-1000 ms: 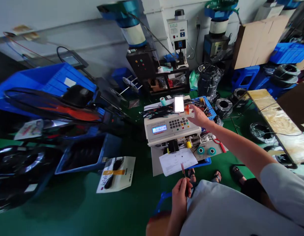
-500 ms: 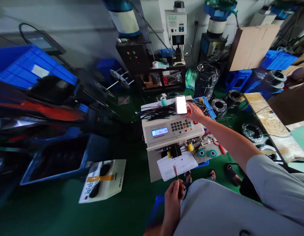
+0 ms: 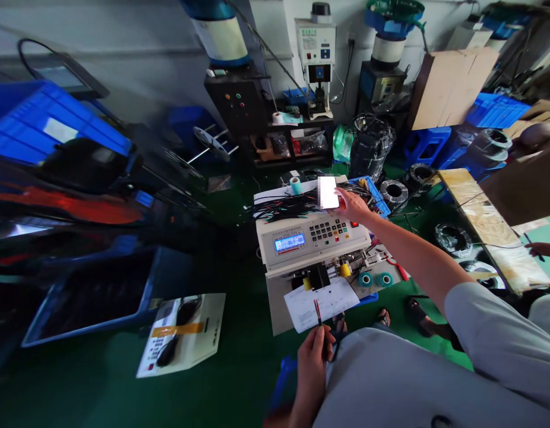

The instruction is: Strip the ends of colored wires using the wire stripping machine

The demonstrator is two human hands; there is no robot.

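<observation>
My left hand point(image 3: 314, 356) is closed low in front of my body, its fingers pinching a thin black cable point(image 3: 320, 324) whose end splits into red and dark wires. The wire tips stand over a printed paper sheet point(image 3: 322, 303) at the front of a white wire-processing machine point(image 3: 315, 246). My right hand point(image 3: 353, 205) reaches over the machine's top and grips a phone point(image 3: 328, 193) by its side; its face is bright white and partly pixelated. Under and beside the phone, a heap of black cables point(image 3: 279, 207) lies across the machine's top.
A teal roll point(image 3: 295, 185) and a blue tray point(image 3: 377, 196) sit on the machine. Red-handled pliers point(image 3: 400, 270) and teal spools point(image 3: 384, 279) lie at its right. A cardboard-topped bench point(image 3: 498, 232) and another person's hand point(image 3: 542, 249) are farther right. A grey-blue bin point(image 3: 152, 279) stands left.
The view has shifted slightly, and another person's hand and sleeve now show at the right edge. Both my hands keep their holds on the cable and phone, almost unmoved.
</observation>
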